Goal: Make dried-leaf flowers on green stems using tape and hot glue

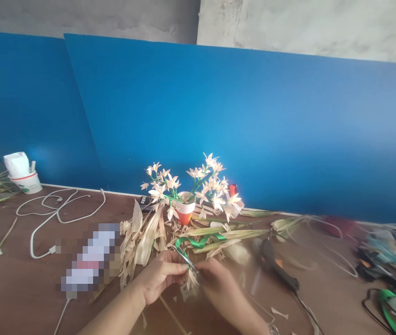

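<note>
My left hand (161,278) is closed in a pinch on a small husk flower (192,279), whose pale petals point down. Silver scissors (186,258) reach from my right hand (219,284), with their blades slanting up and left beside the flower's stem. My right hand is closed round their handles, which its fingers mostly hide. Just beyond both hands curls a shiny green ribbon (201,241). Behind it stands an orange and white pot (185,215) with green-stemmed cream flowers (213,184) spreading to both sides.
Dried husks (148,239) lie heaped around the pot. A black glue gun (276,267) rests on the right, its cord trailing forward. White cables (56,211) loop across the left, near a white cup (27,182). A blue panel (254,121) closes off the table's back.
</note>
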Available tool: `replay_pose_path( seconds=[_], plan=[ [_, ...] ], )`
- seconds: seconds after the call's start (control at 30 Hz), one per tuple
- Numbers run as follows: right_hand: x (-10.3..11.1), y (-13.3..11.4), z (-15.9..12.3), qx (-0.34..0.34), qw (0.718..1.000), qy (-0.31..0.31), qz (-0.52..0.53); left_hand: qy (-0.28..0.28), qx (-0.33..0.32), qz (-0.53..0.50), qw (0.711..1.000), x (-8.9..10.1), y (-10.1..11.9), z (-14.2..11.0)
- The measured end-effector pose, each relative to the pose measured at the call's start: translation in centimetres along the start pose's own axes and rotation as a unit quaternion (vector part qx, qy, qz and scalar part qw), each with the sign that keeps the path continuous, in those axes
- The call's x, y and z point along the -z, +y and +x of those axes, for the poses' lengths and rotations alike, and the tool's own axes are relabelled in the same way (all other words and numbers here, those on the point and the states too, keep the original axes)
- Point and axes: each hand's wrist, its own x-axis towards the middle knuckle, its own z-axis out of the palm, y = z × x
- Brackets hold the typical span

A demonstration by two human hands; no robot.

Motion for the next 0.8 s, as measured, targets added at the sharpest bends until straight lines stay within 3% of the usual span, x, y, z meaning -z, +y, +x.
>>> replay_pose_path(
  seconds=[0.53,0.7,0.8],
  plan=[
    [0.4,0.3,0.2,-0.014,1.0,0.003,-0.022,0.028,0.022,0.012,0.999,0.0,0.0,-0.1],
    [0.7,1.4,0.5,-0.042,0.998,0.052,-0.01,0.032,0.019,-0.002,0.999,0.2,0.1,0.0],
    [1.1,1.8,0.5,-0.07,0.989,0.084,-0.097,0.037,-0.011,-0.012,0.999,0.4,0.1,0.2]
  ],
)
